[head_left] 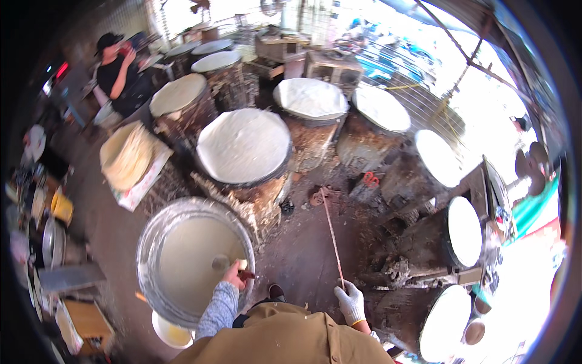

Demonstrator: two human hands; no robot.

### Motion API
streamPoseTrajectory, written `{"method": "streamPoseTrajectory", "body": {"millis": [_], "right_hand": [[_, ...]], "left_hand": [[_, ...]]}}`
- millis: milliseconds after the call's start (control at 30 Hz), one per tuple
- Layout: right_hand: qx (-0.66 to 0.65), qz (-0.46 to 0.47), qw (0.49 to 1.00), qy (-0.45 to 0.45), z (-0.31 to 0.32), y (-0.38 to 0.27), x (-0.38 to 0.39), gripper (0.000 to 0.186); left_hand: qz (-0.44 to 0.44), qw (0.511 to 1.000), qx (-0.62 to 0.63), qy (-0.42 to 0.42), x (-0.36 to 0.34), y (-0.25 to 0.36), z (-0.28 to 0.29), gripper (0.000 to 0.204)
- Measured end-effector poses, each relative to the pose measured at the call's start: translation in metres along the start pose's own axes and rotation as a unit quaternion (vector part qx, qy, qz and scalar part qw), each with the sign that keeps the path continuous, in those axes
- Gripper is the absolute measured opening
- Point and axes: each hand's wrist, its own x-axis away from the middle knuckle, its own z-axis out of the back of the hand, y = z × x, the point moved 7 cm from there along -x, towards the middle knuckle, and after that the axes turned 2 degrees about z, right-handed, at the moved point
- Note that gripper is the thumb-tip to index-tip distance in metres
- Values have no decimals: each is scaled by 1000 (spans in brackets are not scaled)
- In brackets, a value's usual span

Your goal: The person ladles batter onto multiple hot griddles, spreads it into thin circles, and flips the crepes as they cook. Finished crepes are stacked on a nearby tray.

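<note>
At the near right rim of a large metal pot (pixel 145 242) of pale batter (pixel 194 261), my left hand (pixel 233 275) is closed around the handle end of a ladle. The round bowl of the ladle (pixel 219 262) shows at the batter's surface; its shaft is mostly hidden. A small dark red piece (pixel 246 275) lies by my fingers, too small to name. My right hand (pixel 350 303), in a white glove, grips a long thin stick (pixel 332 236). The stick points forward over the floor, its far end close to a rusty round piece (pixel 316 198).
Sooty drum stoves (pixel 309 145) with round, white-covered tops (pixel 245 145) stand in an arc ahead and right. A stack of thin round sheets (pixel 126 156) sits left. A white bucket (pixel 173 332) is beside the pot. Another person (pixel 118 76) is far left.
</note>
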Motion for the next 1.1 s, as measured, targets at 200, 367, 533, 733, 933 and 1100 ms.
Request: {"method": "streamPoseTrajectory", "body": {"millis": [200,367,533,733,933,1100], "right_hand": [[-115,21,992,37,1,-29,-10,44],[-203,-19,979,14,1,-46,-30,46],[-124,1,992,21,8,-82,-102,26],[82,234,959,137,41,-140,-289,19],[139,291,930,176,80,-278,-507,21],[240,271,905,223,110,-366,-676,29]], "left_hand": [[-53,939,263,-215,45,59,-11,40],[66,872,362,-322,70,75,-20,48],[-2,900,308,-309,121,74,-36,55],[26,898,298,-324,100,57,-27,63],[-178,958,173,-145,74,57,-26,66],[-266,955,46,127,129,49,-53,62]]}}
